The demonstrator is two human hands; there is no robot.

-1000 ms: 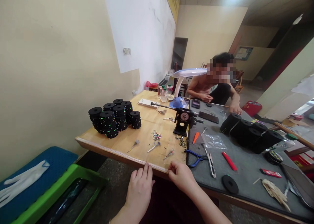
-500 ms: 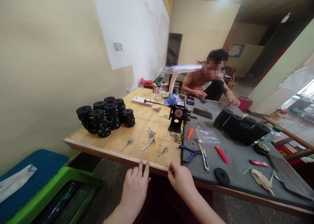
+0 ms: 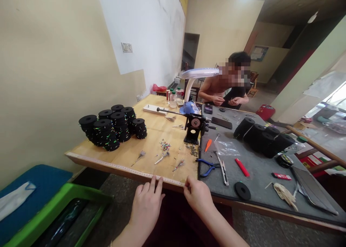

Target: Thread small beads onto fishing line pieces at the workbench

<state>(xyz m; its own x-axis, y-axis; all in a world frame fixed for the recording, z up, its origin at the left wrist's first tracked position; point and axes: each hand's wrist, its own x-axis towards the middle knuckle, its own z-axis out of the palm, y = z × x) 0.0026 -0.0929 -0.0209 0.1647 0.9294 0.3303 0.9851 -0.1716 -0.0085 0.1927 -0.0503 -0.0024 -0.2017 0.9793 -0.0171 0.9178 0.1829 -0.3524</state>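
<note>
My left hand (image 3: 146, 205) rests at the near edge of the wooden table (image 3: 127, 157), fingers stretched and together, their tips by the measuring tape strip (image 3: 121, 166) along that edge. My right hand (image 3: 198, 195) is curled, its thumb and finger pinched at the tape strip's right end. What the pinch holds is too small to see. Small metal pieces (image 3: 162, 157) and coloured beads (image 3: 165, 145) lie just beyond the hands.
Stacks of black spools (image 3: 110, 126) stand at the left, more black spools (image 3: 263, 135) lie on the grey mat (image 3: 256, 182). A black winder (image 3: 194, 126), blue pliers (image 3: 208, 166), a lamp (image 3: 193, 84) and a seated person (image 3: 229, 92) are beyond. A green and blue stool (image 3: 48, 203) stands at the left.
The view has shifted right and down a little. Both hands stay at the table edge. The other person's hand has drawn back from the black spools.
</note>
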